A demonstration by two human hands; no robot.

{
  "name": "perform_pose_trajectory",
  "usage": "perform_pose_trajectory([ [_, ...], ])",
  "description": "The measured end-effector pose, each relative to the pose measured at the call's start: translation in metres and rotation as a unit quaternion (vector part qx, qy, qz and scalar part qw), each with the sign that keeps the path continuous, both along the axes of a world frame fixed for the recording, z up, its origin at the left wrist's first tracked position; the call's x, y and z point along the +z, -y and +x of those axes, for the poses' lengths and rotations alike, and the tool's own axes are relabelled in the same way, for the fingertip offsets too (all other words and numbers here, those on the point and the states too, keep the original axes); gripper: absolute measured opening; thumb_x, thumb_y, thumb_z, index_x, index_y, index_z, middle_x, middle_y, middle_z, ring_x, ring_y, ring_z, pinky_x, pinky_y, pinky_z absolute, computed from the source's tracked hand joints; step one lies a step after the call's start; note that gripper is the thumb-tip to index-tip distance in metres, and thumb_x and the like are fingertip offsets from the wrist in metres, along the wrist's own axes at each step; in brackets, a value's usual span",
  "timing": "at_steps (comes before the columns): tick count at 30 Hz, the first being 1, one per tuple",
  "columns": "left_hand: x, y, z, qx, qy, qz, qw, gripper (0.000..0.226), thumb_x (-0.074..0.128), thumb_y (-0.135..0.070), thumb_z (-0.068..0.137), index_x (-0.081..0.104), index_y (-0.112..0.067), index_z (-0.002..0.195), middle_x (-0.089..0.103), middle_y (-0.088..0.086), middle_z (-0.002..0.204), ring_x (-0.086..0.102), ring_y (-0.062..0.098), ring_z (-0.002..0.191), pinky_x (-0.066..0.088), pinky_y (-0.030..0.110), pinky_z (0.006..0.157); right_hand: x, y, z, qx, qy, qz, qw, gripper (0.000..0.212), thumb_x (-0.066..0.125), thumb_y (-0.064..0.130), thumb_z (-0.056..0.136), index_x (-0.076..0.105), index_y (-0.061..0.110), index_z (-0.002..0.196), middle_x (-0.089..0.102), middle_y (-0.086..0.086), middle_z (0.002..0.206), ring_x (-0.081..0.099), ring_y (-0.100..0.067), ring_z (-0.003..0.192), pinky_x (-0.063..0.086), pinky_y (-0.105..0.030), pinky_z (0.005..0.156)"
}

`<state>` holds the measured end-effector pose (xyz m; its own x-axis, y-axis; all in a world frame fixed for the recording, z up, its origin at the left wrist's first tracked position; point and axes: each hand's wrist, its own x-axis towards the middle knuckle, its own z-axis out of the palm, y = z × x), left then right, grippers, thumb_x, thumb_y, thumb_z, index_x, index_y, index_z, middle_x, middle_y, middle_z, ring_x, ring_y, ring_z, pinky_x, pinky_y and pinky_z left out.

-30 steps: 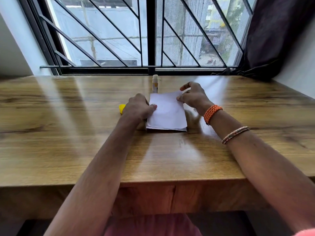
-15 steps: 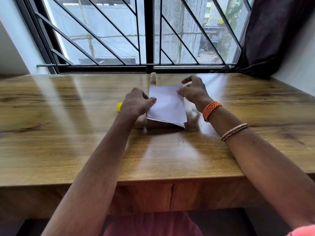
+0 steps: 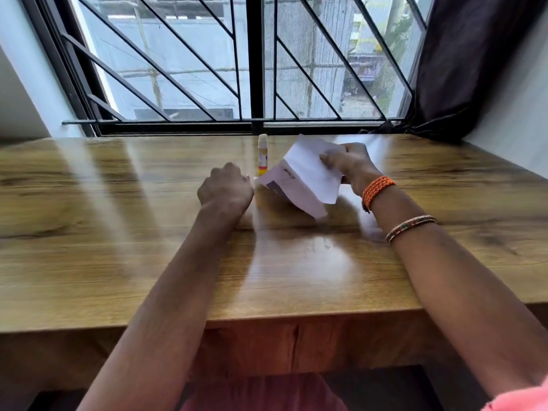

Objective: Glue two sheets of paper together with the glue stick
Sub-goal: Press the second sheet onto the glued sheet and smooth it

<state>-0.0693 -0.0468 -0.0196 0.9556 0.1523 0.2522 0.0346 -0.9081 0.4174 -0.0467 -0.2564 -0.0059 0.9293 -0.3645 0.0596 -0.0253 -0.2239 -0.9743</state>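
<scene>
Two white paper sheets [image 3: 305, 176] lie one on the other, lifted off the wooden table [image 3: 118, 232] and tilted, far edge up. My right hand [image 3: 351, 166] grips their far right edge. My left hand [image 3: 226, 188] is curled at their near left corner, with the thumb tip touching that corner. Some dark marks show on the underside near that corner. The glue stick [image 3: 262, 155] stands upright and uncapped on the table just behind the sheets, between my hands.
A barred window [image 3: 255, 63] runs along the table's far edge. A dark curtain [image 3: 474, 63] hangs at the far right beside a white wall. The table's near edge [image 3: 267, 317] is close to my body.
The sheets rose from flat on the table and tilted up to the right with my right hand. The yellow cap beside my left hand is no longer visible.
</scene>
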Motion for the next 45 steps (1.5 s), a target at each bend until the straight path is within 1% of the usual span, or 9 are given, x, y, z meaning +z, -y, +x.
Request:
perform_pose_trajectory([
  [4, -0.006, 0.002, 0.007, -0.04, -0.051, -0.051, 0.997, 0.049, 0.042, -0.043, 0.093, 0.063, -0.003, 0.109, 0.066, 0.019, 0.107, 0.061, 0.033, 0.103, 0.047, 0.034, 0.086, -0.004, 0.017, 0.0, -0.019, -0.007, 0.029, 0.999, 0.005, 0.065, 0.005, 0.085, 0.06, 0.006, 0.085, 0.06, -0.006, 0.076, 0.058, -0.017, 0.067, 0.05, -0.023, 0.048],
  [9, 0.004, 0.014, 0.006, -0.066, -0.168, -0.289, 0.94, 0.079, 0.016, -0.058, 0.094, 0.067, 0.0, 0.08, 0.06, 0.003, 0.035, 0.049, 0.007, 0.024, 0.028, 0.008, 0.028, -0.003, 0.032, -0.003, 0.131, -0.041, 0.072, 0.988, 0.028, 0.066, 0.01, 0.085, 0.062, 0.0, 0.111, 0.067, -0.007, 0.091, 0.063, -0.018, 0.075, 0.055, -0.029, 0.063],
  [14, 0.004, 0.011, 0.004, -0.106, -0.167, -0.454, 0.869, 0.063, 0.037, -0.06, 0.089, 0.059, -0.001, 0.082, 0.063, 0.01, 0.064, 0.06, 0.018, 0.048, 0.046, 0.017, 0.041, 0.004, 0.036, -0.005, 0.372, -0.04, 0.078, 0.924, 0.023, 0.067, 0.017, 0.076, 0.071, 0.015, 0.098, 0.074, 0.001, 0.09, 0.07, -0.013, 0.082, 0.059, -0.027, 0.074],
  [19, 0.011, 0.003, 0.004, -0.148, -0.247, -0.498, 0.818, 0.057, 0.035, -0.061, 0.089, 0.059, -0.01, 0.101, 0.065, 0.013, 0.083, 0.063, 0.022, 0.066, 0.05, 0.025, 0.054, 0.009, 0.029, -0.002, 0.379, -0.013, 0.037, 0.924, 0.023, 0.072, 0.019, 0.076, 0.07, 0.015, 0.099, 0.074, 0.001, 0.09, 0.07, -0.012, 0.081, 0.058, -0.024, 0.067],
  [24, 0.003, 0.0, 0.007, -0.143, -0.166, -0.439, 0.871, 0.013, 0.05, -0.004, 0.09, 0.061, 0.002, 0.095, 0.056, 0.01, 0.067, 0.056, 0.018, 0.053, 0.053, 0.022, 0.043, 0.01, 0.02, -0.003, 0.33, 0.034, 0.019, 0.943, 0.015, 0.065, 0.008, 0.083, 0.066, 0.017, 0.095, 0.073, 0.004, 0.083, 0.068, -0.012, 0.077, 0.057, -0.022, 0.062],
  [32, 0.003, -0.004, 0.013, -0.188, -0.101, -0.466, 0.859, 0.021, 0.051, -0.008, 0.093, 0.064, 0.003, 0.106, 0.057, 0.003, 0.066, 0.054, -0.001, 0.037, 0.043, 0.012, 0.038, 0.039, 0.032, -0.02, 0.315, 0.223, 0.37, 0.845, 0.038, 0.041, 0.004, 0.093, 0.073, 0.016, 0.077, 0.071, 0.005, 0.067, 0.065, -0.006, 0.058, 0.05, -0.019, 0.055],
  [39, 0.012, 0.013, 0.011, -0.382, -0.202, -0.166, 0.886, 0.018, 0.063, -0.02, 0.087, 0.067, -0.009, 0.1, 0.06, 0.0, 0.075, 0.048, -0.003, 0.053, 0.036, 0.007, 0.044, 0.027, 0.02, -0.02, 0.157, 0.091, 0.208, 0.961, 0.021, 0.056, -0.003, 0.086, 0.055, 0.004, 0.106, 0.063, -0.007, 0.086, 0.061, -0.016, 0.069, 0.053, -0.024, 0.056],
  [42, 0.018, 0.027, 0.016, -0.406, -0.191, -0.164, 0.879, 0.015, 0.068, -0.014, 0.083, 0.066, -0.006, 0.096, 0.063, -0.002, 0.079, 0.053, -0.005, 0.057, 0.038, 0.005, 0.048, 0.02, 0.021, -0.031, 0.125, 0.033, 0.162, 0.978, 0.034, 0.064, -0.006, 0.079, 0.056, -0.002, 0.111, 0.064, -0.012, 0.09, 0.062, -0.019, 0.07, 0.054, -0.024, 0.049],
  [45, 0.019, 0.03, 0.02, -0.409, -0.16, -0.158, 0.884, 0.014, 0.068, -0.008, 0.081, 0.061, -0.016, 0.09, 0.064, -0.016, 0.074, 0.054, -0.007, 0.06, 0.042, 0.009, 0.053, 0.011, 0.029, -0.043, 0.105, -0.023, 0.132, 0.985, 0.041, 0.065, -0.01, 0.073, 0.058, -0.008, 0.113, 0.063, -0.02, 0.102, 0.065, -0.027, 0.081, 0.057, -0.04, 0.075],
])
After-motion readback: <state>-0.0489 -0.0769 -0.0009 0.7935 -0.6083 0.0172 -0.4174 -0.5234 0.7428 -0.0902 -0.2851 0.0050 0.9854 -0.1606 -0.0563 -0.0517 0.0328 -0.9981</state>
